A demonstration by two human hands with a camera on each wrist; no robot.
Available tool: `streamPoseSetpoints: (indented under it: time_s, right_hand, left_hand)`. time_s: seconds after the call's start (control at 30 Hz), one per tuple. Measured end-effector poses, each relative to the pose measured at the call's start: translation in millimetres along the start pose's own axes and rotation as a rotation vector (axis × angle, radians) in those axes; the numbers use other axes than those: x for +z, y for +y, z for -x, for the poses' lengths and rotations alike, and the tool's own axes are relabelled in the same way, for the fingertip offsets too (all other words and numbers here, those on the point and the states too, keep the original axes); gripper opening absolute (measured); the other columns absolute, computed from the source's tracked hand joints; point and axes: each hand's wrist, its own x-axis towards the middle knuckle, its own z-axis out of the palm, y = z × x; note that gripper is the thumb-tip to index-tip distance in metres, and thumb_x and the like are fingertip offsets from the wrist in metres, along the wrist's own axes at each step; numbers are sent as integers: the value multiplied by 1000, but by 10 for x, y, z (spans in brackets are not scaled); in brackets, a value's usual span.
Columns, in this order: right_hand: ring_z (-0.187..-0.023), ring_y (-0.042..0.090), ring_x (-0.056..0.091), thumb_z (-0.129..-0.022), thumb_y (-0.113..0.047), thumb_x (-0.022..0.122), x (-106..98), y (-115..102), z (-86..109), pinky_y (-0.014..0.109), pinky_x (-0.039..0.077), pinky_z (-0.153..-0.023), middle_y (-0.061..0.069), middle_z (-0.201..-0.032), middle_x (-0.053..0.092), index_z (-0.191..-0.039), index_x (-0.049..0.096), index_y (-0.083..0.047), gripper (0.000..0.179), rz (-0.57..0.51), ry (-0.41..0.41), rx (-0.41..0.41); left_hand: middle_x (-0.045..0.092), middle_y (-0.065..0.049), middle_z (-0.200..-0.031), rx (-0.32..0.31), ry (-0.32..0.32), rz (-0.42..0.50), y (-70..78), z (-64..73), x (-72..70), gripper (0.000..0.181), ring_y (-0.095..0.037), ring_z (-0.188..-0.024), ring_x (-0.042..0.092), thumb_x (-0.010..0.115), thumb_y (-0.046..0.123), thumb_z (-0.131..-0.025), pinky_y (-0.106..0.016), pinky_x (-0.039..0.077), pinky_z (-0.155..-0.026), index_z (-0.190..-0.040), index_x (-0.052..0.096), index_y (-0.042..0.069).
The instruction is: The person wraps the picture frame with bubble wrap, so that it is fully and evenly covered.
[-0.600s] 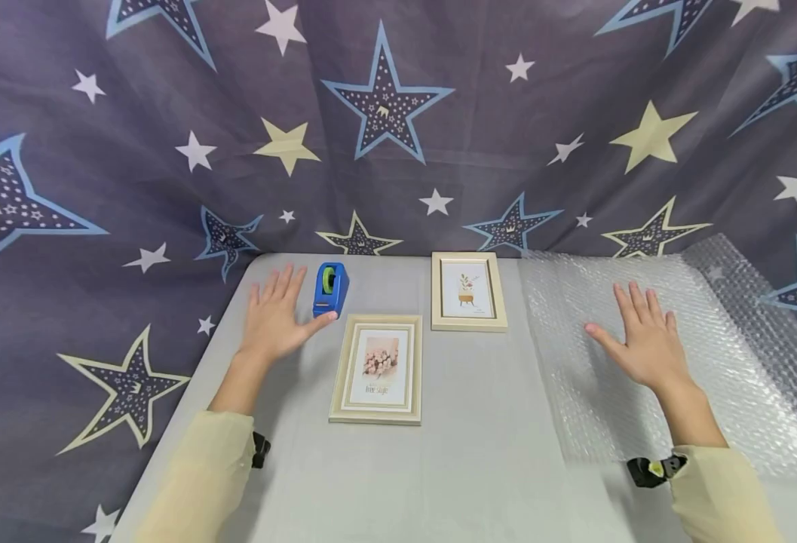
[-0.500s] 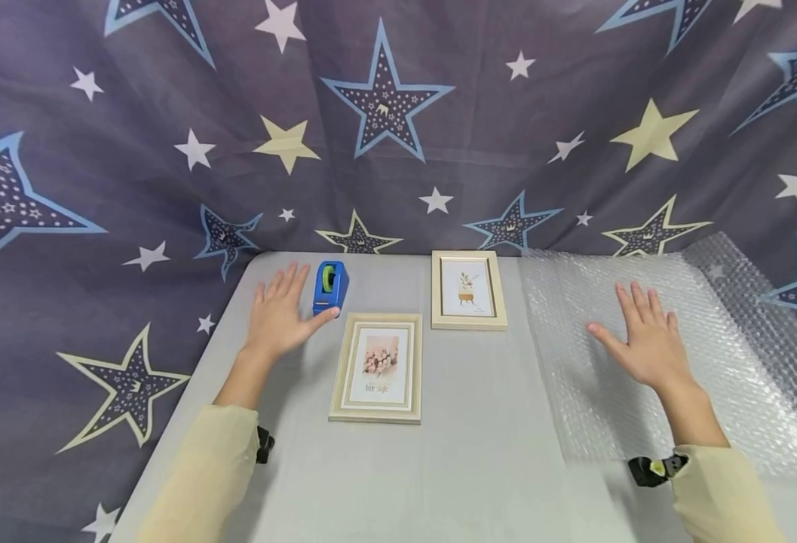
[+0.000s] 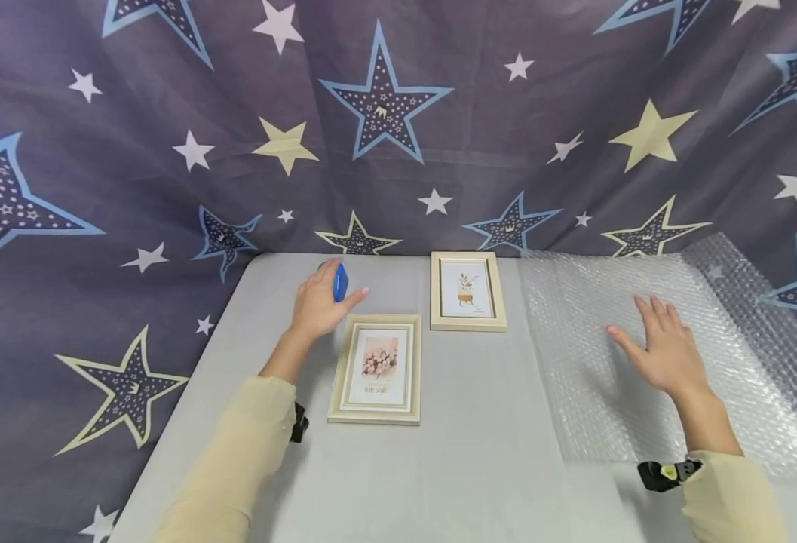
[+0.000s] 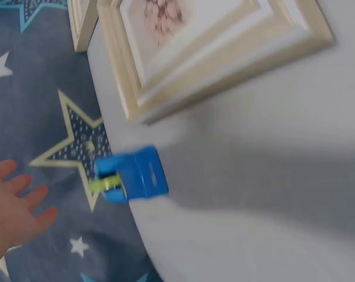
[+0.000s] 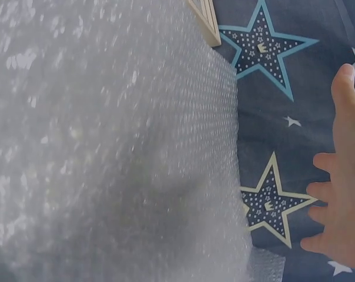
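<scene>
The left hand (image 3: 318, 305) partly hides the dispenser (image 3: 341, 283), smooth blue plastic with a green tape roll (image 4: 105, 183), at eleven o'clock from the flower frame (image 3: 375, 373) on the pale worktop (image 3: 466, 430). Its grip is wide, thumb spread and holding nothing; it seems clear of the plastic, though the left wrist view is blurred. The flower frame is cream, rectangular and ridged; the plant frame (image 3: 468, 292), similarly shaped, lies at its two o'clock. At three o'clock the right hand (image 3: 669, 354), grip wide and holding nothing, hovers over clear, dimpled bubble wrap (image 3: 734, 366). Star-printed cloth (image 3: 479, 166) hangs at twelve.
</scene>
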Motion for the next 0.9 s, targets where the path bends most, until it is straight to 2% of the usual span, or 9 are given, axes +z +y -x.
streamPoseSetpoints:
  time_s: [0.2,0.47,0.7,0.9]
  right_hand:
    - [-140,59,10,-99,-53,36,8,116,-12,75,13,-107,36,-153,14,-152,14,-1,78,-2,5,13]
    - [-137,60,15,-99,-52,36,56,279,-28,72,16,-107,41,-149,18,-150,16,4,78,-11,-24,33]
    - [-134,61,18,-99,-52,37,20,469,-24,72,17,-106,41,-148,18,-150,15,5,80,23,-52,51]
    - [-132,62,20,-98,-52,40,-15,572,-14,72,19,-105,43,-146,20,-148,18,8,81,37,-54,55]
  left_hand:
    - [28,-10,-159,-52,-49,72,208,-137,218,82,-35,-144,31,54,59,-89,-58,27,-116,-152,24,16]
    - [32,-11,-156,-163,-112,164,520,-223,523,77,-36,-140,37,58,53,-89,-53,34,-114,-151,28,17]
    - [34,-11,-155,-167,-181,249,860,-334,783,75,-35,-140,38,58,51,-90,-52,37,-112,-150,29,18]
    - [35,-13,-155,-120,-223,257,1150,-387,960,76,-33,-141,37,60,49,-89,-47,36,-115,-150,31,13]
